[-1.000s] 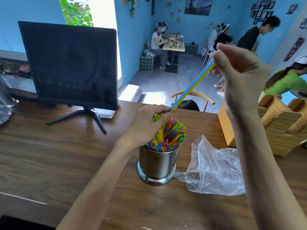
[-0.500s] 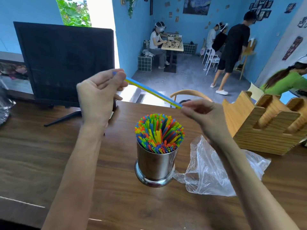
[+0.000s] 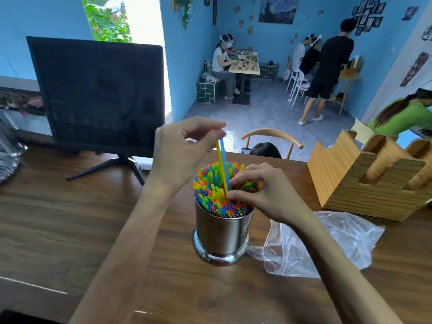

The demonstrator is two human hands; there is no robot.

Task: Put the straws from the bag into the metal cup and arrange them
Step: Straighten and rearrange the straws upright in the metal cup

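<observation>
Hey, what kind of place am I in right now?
Probably a café or an activity room: a metal cup packed with straws on a wooden counter, small tables with seated people, and blue walls hung with pictures.

This looks like a café or craft room used for activities. The walls are painted bright blue (image 3: pixel 191 66) and hung with a starry-night painting print (image 3: pixel 278 9), small dark picture frames (image 3: pixel 368 16) and a trailing green plant (image 3: pixel 185 10). People sit at a small pale wooden table (image 3: pixel 244 66) on green tiled cube seats (image 3: pixel 207 91). Nearer stands a long dark wooden counter (image 3: pixel 70 230) with a black flat monitor (image 3: pixel 98 94).
</observation>
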